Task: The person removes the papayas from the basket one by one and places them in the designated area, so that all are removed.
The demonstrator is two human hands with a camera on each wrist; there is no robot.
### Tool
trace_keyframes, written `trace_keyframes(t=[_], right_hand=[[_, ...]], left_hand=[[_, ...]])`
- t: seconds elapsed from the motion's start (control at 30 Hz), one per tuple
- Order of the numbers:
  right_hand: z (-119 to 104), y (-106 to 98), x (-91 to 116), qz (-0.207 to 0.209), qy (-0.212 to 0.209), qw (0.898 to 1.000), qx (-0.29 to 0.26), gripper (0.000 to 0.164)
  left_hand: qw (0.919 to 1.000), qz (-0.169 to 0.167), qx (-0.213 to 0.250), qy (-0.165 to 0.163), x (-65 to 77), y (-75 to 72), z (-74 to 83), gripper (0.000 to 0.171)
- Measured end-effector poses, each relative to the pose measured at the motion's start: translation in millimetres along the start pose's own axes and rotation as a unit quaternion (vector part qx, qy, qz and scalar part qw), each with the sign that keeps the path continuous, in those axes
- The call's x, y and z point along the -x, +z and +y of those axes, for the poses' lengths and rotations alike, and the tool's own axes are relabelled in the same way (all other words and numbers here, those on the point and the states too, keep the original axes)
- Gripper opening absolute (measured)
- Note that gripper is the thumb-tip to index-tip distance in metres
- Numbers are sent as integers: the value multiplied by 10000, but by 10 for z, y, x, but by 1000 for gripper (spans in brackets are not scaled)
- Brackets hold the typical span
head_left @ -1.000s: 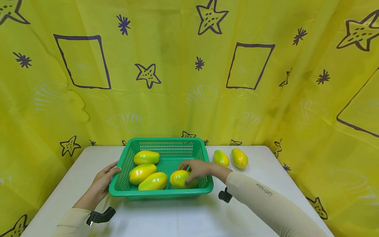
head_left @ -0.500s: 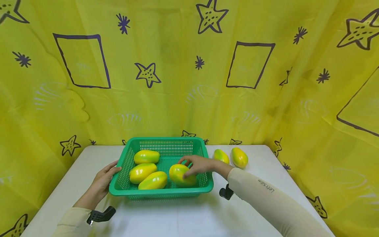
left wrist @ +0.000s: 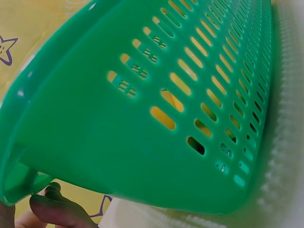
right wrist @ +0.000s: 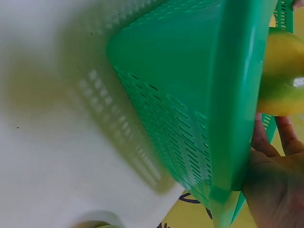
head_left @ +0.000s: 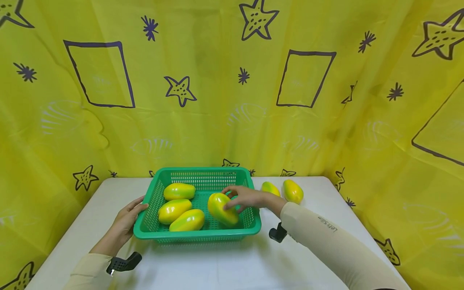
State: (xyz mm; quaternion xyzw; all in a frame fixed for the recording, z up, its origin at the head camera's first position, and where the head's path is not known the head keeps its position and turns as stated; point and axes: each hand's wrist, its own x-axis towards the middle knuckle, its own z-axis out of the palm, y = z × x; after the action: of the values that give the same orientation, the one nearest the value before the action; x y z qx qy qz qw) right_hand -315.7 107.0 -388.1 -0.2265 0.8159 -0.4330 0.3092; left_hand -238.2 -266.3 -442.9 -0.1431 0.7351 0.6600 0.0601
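My right hand [head_left: 246,197] grips a yellow-green papaya [head_left: 222,209] inside the right half of a green plastic basket [head_left: 197,237]. The papaya is tilted, its upper end raised, with my thumb on its near side. In the right wrist view that papaya [right wrist: 284,71] shows past the basket's rim, fingers [right wrist: 286,135] against it. My left hand [head_left: 127,219] holds the basket's left rim. From the left wrist, the thumb [left wrist: 61,211] shows close under the rim's corner. Three more papayas [head_left: 175,212] lie along the basket's left side.
Two papayas [head_left: 293,191] lie on the white table [head_left: 315,241] to the right of the basket, one partly behind my right wrist. A yellow curtain [head_left: 203,129] with drawn stars hangs behind the table and at both sides.
My right hand has lifted the papaya a little and tipped it more upright within the basket. The left hand stays on the rim, and the other papayas have not moved.
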Motion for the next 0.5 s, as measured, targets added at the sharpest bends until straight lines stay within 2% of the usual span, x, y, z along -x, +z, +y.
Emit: trace_keyframes(t=[0.23,0.5], right_hand=[[8,-16,2,50,108,9994,-340,58],[-26,-20,29,107,228,9987,-453,60]], left_hand=[[10000,23,-68,1,-8,1,-8,70],[10000,31,-81,13,2,3,-6,70]])
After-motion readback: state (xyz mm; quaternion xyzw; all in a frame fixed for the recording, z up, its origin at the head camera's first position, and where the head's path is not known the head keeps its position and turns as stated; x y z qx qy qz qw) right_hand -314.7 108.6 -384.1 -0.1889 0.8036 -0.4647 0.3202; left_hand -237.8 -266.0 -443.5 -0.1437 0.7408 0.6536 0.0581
